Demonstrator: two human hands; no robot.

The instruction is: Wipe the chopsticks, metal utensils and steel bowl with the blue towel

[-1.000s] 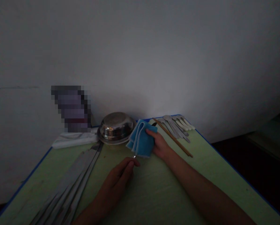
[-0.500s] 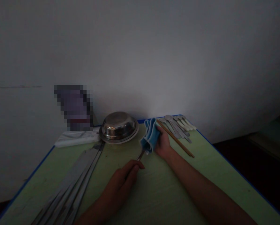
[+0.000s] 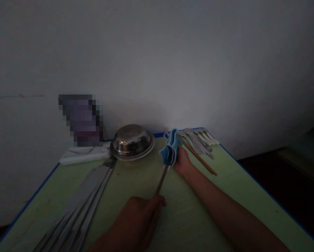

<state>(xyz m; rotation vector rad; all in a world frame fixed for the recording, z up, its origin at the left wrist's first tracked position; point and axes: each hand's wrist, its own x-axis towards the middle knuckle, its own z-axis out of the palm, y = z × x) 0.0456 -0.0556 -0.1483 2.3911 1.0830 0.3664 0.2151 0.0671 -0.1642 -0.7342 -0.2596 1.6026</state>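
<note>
In the middle of the head view my right hand (image 3: pixel 182 159) is closed around a folded blue cloth (image 3: pixel 170 150) with pale edges. Nearer to me, my left hand (image 3: pixel 143 218) grips the lower part of slim brown chopsticks (image 3: pixel 161 182); I cannot tell whether it is one or two. Their far end goes into the folds of the cloth and is hidden there. Just right of my right hand, a pair of wooden chopsticks (image 3: pixel 199 157) lies slanting on the table. Beside them several spoons (image 3: pixel 196 140) are laid side by side, some with pale handles.
The green table (image 3: pixel 251 210) has a blue edge and meets a wall (image 3: pixel 188 63). An upturned metal bowl (image 3: pixel 132 140) rests on a plate at the back. Long grey strips (image 3: pixel 78 206) and a white folded packet (image 3: pixel 86 154) lie left, below a blurred-out upright object (image 3: pixel 80 120).
My left hand has drawn back toward me, and more of the chopsticks shows below the cloth. The cloth has shifted slightly in my right hand, which stays nearly in place.
</note>
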